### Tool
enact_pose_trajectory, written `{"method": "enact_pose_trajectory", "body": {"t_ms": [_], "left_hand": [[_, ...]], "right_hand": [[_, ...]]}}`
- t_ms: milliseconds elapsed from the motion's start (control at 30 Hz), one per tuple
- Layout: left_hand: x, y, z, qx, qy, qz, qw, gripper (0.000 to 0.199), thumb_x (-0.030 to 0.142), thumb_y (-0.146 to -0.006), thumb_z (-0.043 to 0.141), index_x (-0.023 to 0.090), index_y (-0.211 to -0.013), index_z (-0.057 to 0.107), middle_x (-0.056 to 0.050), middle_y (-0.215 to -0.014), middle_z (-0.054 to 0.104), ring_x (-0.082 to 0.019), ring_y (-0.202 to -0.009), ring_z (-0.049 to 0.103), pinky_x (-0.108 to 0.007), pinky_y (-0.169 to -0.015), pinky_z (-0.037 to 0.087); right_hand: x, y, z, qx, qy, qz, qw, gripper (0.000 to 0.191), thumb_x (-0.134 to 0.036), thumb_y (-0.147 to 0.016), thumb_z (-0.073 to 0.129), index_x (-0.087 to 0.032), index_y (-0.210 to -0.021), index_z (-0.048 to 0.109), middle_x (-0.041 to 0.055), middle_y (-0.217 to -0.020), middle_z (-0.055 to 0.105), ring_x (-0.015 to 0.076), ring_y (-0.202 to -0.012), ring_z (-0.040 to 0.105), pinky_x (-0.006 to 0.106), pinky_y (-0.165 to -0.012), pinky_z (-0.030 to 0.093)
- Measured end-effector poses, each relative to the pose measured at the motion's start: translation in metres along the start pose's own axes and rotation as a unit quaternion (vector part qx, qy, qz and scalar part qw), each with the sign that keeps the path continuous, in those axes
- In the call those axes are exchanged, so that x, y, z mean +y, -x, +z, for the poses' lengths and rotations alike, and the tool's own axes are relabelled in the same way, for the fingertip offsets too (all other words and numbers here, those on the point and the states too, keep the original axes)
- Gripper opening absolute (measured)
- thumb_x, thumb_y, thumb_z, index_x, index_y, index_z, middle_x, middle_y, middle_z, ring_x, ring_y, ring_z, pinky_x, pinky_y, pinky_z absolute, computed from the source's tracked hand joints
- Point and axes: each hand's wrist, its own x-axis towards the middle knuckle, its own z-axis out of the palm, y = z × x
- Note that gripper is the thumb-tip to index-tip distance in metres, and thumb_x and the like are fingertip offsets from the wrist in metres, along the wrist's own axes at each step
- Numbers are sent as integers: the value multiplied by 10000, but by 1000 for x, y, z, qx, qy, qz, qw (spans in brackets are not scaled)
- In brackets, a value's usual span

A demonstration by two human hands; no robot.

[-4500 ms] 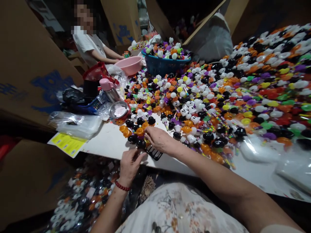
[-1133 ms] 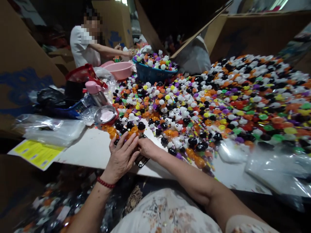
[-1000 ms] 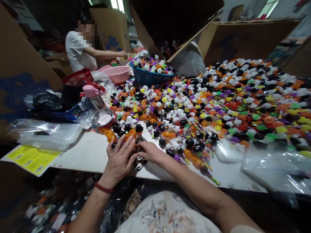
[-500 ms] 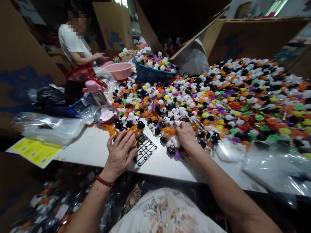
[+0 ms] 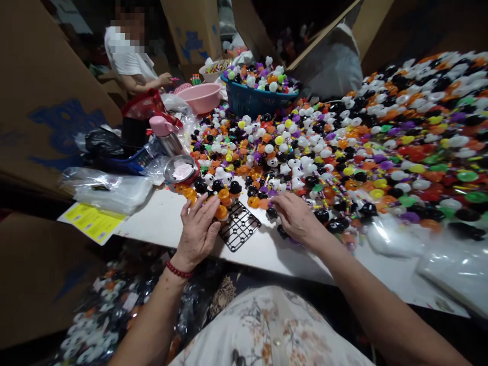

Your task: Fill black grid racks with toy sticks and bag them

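My left hand (image 5: 200, 226) lies with fingers stretched out at the left edge of a black plastic grid (image 5: 240, 229), touching or just beside orange pumpkin-shaped toy pieces (image 5: 221, 212). More black and white character heads (image 5: 217, 186) stand behind its fingertips in a row. My right hand (image 5: 295, 216) is at the near edge of the big heap, fingers bent together. Its fingertips meet a small orange piece (image 5: 263, 204); whether they grip it or something under the fingers is hidden. Dark pieces (image 5: 282, 232) lie below this hand.
A heap of colourful small toys (image 5: 343, 162) covers the table's right. Behind stand a blue basin (image 5: 255, 99) and pink basin (image 5: 202, 97). A flask (image 5: 165, 134), metal bowl (image 5: 181, 169) and plastic bags (image 5: 110, 188) sit left. A co-worker (image 5: 131, 66) stands beyond.
The view has swung, so the table sits differently in it. My right hand has drawn slightly back from the white pieces. My left hand stays by the grid.
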Motion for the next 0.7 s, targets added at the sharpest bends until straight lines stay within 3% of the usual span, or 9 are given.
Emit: {"method": "enact_pose_trajectory", "body": {"t_ms": [200,333,433,567,700], "left_hand": [[-2,-6,0,-42,8,43,998,527,192,-946,500,261,-1462,417,-61,-1400,586,-250,-1400,415,-524,-1176,259],[-3,-5,1,-41,23,42,998,545,188,-940,512,251,-1472,407,-71,-1409,575,-260,-1406,403,-523,-1161,318],[-3,-5,1,-44,31,43,998,566,184,-936,526,256,-1480,389,-75,-1417,564,-267,-1414,388,-532,-1157,336],[-1,-7,3,-40,31,49,998,598,187,-928,550,271,-1492,366,-80,-1446,531,-271,-1420,377,-536,-1160,342],[-2,-11,6,-42,14,53,998,714,188,-907,588,251,-1541,265,-106,-1487,481,-272,-1412,387,-499,-1144,371]], "right_hand": [[-27,-27,18,-44,-123,-18,991,125,-230,-974,518,-168,-950,624,64,-893,641,178,-833,565,280,-765,423],[-36,-49,30,-87,-162,20,983,76,-210,-929,596,-167,-872,623,30,-824,647,138,-735,548,242,-692,383],[-43,-62,37,-104,-191,60,974,42,-213,-899,635,-176,-915,621,5,-775,645,124,-673,533,230,-656,359],[-58,-67,46,-97,-195,92,972,98,-232,-947,551,-182,-1015,600,17,-781,650,142,-681,558,246,-665,371],[-69,-64,60,-58,-209,46,975,192,-224,-1007,387,-180,-1022,573,55,-888,642,165,-797,583,272,-741,425]]}}
